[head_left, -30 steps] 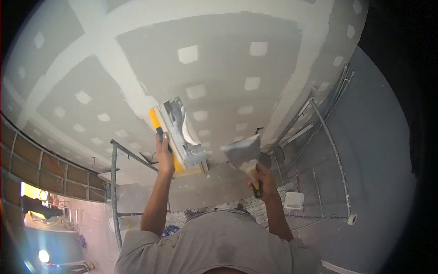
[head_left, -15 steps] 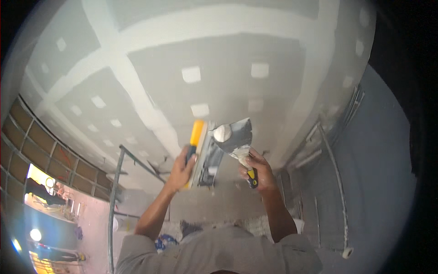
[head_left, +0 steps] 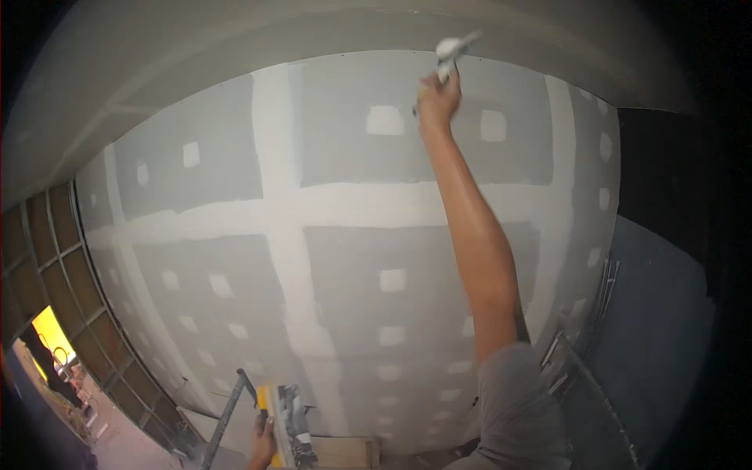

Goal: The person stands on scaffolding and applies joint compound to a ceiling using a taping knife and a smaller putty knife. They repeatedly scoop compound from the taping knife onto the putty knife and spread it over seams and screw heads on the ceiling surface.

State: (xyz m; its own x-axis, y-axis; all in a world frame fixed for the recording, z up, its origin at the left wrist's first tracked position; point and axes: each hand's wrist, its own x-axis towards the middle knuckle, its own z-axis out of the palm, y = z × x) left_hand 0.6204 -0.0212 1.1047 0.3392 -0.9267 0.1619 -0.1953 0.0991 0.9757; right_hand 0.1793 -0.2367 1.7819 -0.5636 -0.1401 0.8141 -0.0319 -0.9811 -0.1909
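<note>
My right arm is stretched up high, and my right hand (head_left: 440,103) is closed round the handle of a putty knife (head_left: 468,41). A lump of white joint compound (head_left: 448,49) sits on its blade, near where the wall meets the ceiling; I cannot tell whether the blade touches. Low down at the left, my left hand (head_left: 264,441) grips a wide finishing trowel (head_left: 293,423) with a yellow and dark handle. Its metal face is smeared with compound. Part of that hand is cut off by the lower edge.
The grey plasterboard wall (head_left: 352,262) carries white filled seams and several square patches. Overhead runs the ceiling (head_left: 258,43). Metal rails (head_left: 225,419) stand at lower left, and another rail (head_left: 595,384) at right. Open metal framing (head_left: 59,235) and a lit opening (head_left: 53,335) lie far left.
My right hand has gone from beside the trowel up to the top of the wall with the putty knife. My left hand has dropped lower in view with the trowel. The view has tilted upward.
</note>
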